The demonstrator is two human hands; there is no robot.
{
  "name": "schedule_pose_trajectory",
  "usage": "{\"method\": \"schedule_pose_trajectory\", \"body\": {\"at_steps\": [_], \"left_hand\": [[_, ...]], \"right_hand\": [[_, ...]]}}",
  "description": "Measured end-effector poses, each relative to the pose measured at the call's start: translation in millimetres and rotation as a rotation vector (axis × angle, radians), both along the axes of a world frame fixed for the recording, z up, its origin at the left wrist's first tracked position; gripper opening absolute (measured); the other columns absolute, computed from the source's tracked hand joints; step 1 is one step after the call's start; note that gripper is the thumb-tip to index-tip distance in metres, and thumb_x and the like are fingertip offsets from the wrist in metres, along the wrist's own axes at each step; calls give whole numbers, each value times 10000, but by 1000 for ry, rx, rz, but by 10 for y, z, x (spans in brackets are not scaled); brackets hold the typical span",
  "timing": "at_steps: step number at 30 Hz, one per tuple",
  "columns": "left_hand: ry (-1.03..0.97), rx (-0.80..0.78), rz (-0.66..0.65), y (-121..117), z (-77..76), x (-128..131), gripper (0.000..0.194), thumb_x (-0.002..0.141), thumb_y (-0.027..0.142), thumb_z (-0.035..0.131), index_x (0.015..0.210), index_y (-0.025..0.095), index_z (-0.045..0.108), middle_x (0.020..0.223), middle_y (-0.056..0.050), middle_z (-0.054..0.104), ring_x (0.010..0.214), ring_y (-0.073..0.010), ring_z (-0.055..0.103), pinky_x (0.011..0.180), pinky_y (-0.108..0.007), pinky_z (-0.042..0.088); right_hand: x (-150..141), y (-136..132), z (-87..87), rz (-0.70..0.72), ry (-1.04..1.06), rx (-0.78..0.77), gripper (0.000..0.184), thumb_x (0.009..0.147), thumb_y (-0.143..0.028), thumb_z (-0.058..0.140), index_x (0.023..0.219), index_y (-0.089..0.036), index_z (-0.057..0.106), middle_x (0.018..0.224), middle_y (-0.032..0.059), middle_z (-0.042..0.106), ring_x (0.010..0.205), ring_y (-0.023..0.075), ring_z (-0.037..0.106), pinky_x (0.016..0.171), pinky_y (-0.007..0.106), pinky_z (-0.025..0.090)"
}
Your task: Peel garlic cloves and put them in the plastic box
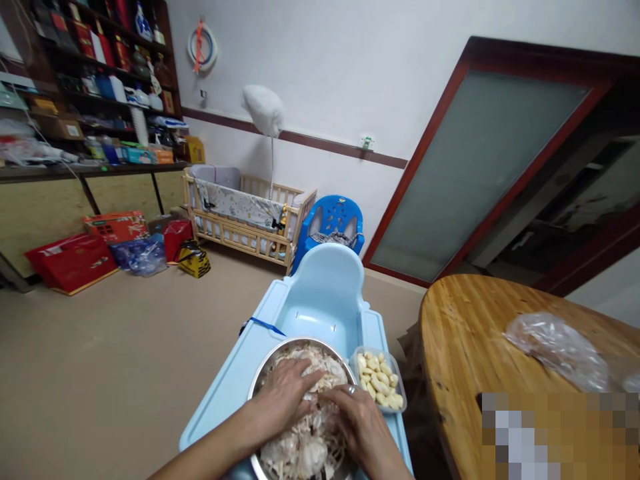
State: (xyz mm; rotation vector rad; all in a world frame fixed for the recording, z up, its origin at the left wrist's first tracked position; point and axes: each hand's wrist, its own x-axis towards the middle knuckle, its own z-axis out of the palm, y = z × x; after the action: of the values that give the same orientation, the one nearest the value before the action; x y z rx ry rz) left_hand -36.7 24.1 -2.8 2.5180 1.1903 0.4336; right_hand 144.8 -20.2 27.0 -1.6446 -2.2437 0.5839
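Note:
A round metal bowl (256, 387) holds whole garlic bulbs (311, 457) and loose papery skins. Over its middle, my left hand (286, 395) reaches in from the lower left, with thumb and fingers bent together. My right hand (357, 423), wearing a ring, comes from the lower right with curled fingers. The fingertips of both hands nearly meet above the garlic; a small reddish-brown bit shows between them, too small to name. Right of the bowl, close to my right hand, a clear plastic box (401, 404) contains peeled garlic cloves (379, 380).
Bowl and box stand on the tray of a light-blue child's chair (220, 393). A wooden table (463, 333) with a plastic bag (557, 347) is at the right. Behind are a blue chair (334, 212) and a wooden crib (235, 235). Red gift bags (73, 262) lie left.

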Motion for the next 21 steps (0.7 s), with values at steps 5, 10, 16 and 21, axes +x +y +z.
{"method": "schedule_pose_trajectory", "body": {"at_steps": [5,10,16,21], "left_hand": [[-38,81,-17,27,-121,-53,476,769,124,594,1225,212,490,1245,-131,548,1158,-273,489,957,-448,397],[-32,78,0,71,-92,-27,475,736,92,606,1192,202,529,1204,-139,579,1099,-292,539,911,-465,437],[-45,78,5,93,-126,-20,470,744,79,587,1193,207,532,1194,-132,587,1082,-278,553,905,-452,445],[-67,79,13,86,-169,-31,491,737,56,580,1204,199,524,1202,-137,578,1094,-282,542,919,-463,429]], "right_hand": [[-4,-52,-5,4,-75,62,209,789,-76,522,809,-207,684,846,39,662,838,171,577,732,229,383],[-102,-56,-190,28,-292,19,153,748,-96,616,708,-225,688,771,14,680,749,160,599,590,213,332],[-229,-14,-277,-30,-463,72,239,809,-43,517,802,-213,686,795,52,701,764,191,628,593,251,322],[-237,-12,-256,-24,-476,56,232,801,-57,529,789,-233,680,789,45,696,765,196,632,608,251,337]]}}
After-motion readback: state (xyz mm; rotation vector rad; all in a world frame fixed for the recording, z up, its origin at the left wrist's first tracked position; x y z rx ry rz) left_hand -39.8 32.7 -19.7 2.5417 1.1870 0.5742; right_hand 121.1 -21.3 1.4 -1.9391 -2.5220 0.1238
